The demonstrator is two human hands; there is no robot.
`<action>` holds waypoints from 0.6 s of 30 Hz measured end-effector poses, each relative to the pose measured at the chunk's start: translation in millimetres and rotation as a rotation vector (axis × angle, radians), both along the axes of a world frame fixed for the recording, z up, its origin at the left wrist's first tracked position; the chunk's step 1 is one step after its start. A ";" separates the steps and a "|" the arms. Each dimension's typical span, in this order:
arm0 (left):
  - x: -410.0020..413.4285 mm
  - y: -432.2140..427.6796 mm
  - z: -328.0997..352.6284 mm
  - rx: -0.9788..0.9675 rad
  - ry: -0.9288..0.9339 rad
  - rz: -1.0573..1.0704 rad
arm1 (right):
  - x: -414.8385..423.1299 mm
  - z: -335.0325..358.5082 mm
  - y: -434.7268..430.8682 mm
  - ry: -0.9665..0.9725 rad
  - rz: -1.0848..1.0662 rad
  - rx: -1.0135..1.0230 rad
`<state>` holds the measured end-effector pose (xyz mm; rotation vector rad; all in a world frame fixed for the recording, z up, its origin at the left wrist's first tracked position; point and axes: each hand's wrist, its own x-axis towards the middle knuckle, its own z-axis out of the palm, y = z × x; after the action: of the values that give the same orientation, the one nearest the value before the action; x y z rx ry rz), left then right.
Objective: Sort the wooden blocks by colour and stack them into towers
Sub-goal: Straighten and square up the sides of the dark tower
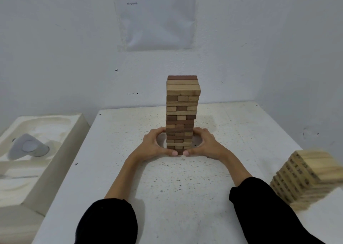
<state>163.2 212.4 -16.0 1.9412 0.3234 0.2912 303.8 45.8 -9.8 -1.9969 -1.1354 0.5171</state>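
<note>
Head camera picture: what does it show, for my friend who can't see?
The left hand and right hand cup the base of a tall tower of mixed light and dark wooden blocks on a white table. A pale block stack stands at the right.

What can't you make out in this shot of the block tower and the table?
Head view, mixed tower: its rear faces point away; the left hand and right hand cupped round its base cover the lowest layers' sides.
Head view, pale block stack: motion-blurred and cut by the right edge, so its dark markings are unreadable.
Head view, wall sheet: upper lines cut off by the top edge.
</note>
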 end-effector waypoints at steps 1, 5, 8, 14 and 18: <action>-0.3 -1.1 0.6 -0.020 -0.003 0.002 | 1.7 -2.5 1.2 0.010 -0.006 0.012; -0.8 -3.1 0.9 -0.031 -0.008 0.044 | 4.2 -8.9 4.8 0.019 -0.018 0.016; -1.3 -4.2 1.5 0.010 -0.009 0.065 | 5.2 -10.0 6.6 0.011 -0.014 0.027; -3.8 -10.9 11.1 0.048 -0.011 0.081 | 8.4 -12.8 8.2 0.030 -0.002 0.020; -4.0 -12.2 13.5 0.060 -0.009 0.082 | 9.6 -13.8 9.5 0.010 0.006 0.014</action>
<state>159.2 200.2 -2.5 1.9875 0.3932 0.3673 313.4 55.3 -23.6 -1.9773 -1.1367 0.5200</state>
